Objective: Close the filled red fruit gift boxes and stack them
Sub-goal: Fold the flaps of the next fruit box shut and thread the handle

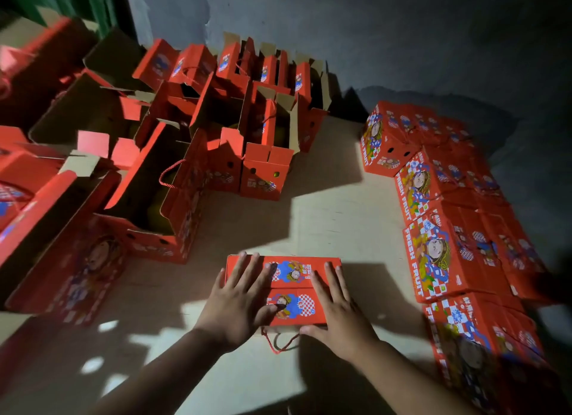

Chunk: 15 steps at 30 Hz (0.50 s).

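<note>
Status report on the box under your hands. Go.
Left hand and right hand flat on the red box, flaps down. Rope handle loose at near edge. Nothing blocking.

One head-worn wide-angle view looks steeply down and forward, close above the floor [325, 216]; the wall [371, 43] lies toward twelve o'clock, the wearer's forearms enter from six o'clock.

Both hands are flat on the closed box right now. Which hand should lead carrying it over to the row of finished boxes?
Right, probably. The right hand lies on the side of the closed box nearest the row of closed boxes along the right. The left hand presses the far side and can support.
</note>
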### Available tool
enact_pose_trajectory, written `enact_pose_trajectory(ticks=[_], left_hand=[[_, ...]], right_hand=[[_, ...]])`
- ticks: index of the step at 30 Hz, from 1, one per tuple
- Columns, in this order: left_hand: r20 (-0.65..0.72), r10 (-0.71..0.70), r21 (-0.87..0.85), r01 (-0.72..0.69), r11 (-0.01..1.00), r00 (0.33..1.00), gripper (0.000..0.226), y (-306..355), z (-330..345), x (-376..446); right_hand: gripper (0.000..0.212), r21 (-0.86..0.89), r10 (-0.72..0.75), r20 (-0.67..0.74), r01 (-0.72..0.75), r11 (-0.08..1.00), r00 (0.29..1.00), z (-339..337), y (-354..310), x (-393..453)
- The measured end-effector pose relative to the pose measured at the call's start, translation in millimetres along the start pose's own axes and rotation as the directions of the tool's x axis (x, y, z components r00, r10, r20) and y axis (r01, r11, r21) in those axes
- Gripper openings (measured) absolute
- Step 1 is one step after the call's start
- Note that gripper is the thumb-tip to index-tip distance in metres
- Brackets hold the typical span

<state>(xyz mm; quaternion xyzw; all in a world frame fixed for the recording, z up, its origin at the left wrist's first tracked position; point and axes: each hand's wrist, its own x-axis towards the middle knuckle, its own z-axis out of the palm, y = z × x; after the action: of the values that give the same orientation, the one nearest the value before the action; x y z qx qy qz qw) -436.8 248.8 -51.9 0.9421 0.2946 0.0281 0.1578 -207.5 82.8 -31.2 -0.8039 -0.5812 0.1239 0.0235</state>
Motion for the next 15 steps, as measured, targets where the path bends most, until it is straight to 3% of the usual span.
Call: enact_pose_trajectory(ticks=[6, 10, 15], left_hand=[[-0.091, -0.183, -0.121, 0.172, 0.978, 0.979, 0.079, 1, 7, -11], [-0.127, -0.350, -0.354, 0.287, 0.890, 0.928, 0.068, 3, 18, -22], [-0.124, -0.379, -0.547, 0.255, 0.797, 0.917, 0.061, 5, 16, -23]], right_hand=[[0.124, -0.008, -0.014, -0.021, 0.014, 1.000, 1.000, 2, 3, 1], [0.122, 0.034, -0.005, -0.031, 0.006, 0.999, 0.999, 5, 3, 1], [0.110, 0.151, -0.024, -0.060, 0.033, 0.988, 0.998, 2, 9, 1]])
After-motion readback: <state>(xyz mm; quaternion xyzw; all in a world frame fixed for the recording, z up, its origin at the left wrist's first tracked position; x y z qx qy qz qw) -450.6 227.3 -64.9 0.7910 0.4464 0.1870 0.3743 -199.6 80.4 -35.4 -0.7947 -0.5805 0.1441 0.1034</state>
